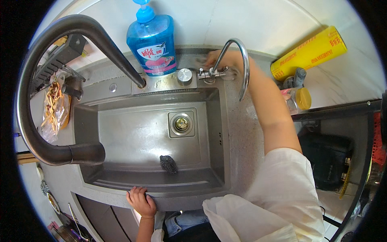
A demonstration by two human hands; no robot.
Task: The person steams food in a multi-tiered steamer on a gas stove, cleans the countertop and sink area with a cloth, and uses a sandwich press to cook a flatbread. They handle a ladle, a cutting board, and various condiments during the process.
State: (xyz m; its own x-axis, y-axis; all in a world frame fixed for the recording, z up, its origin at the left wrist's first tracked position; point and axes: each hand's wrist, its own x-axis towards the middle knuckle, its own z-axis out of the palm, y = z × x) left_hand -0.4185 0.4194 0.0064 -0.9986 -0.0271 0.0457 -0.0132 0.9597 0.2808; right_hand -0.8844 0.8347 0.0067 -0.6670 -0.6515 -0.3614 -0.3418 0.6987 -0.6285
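Note:
My left hand (pixel 141 202) rests on the front edge of the grey countertop (pixel 178 201), fingers curled toward the sink and nothing seen in its grasp. Behind the slim chrome faucet (pixel 244 66), my right hand (pixel 216 59) reaches to the back of the counter. It is blurred and partly covered by the faucet, so whether it holds anything is unclear. Before me is a stainless steel sink (pixel 130 130) with a drain strainer (pixel 182 123) holding some scraps. A dark scouring pad (pixel 168 164) lies on the basin floor near the front wall.
A large dark gooseneck faucet (pixel 22 99) arches over the left side. Behind the sink stand a blue pump bottle (pixel 152 45) and a round metal knob (pixel 184 76). To the right are a yellow cling-wrap box (pixel 308 53) and a yellow-lidded jar (pixel 303 98); at left, a plastic food bag (pixel 54 112).

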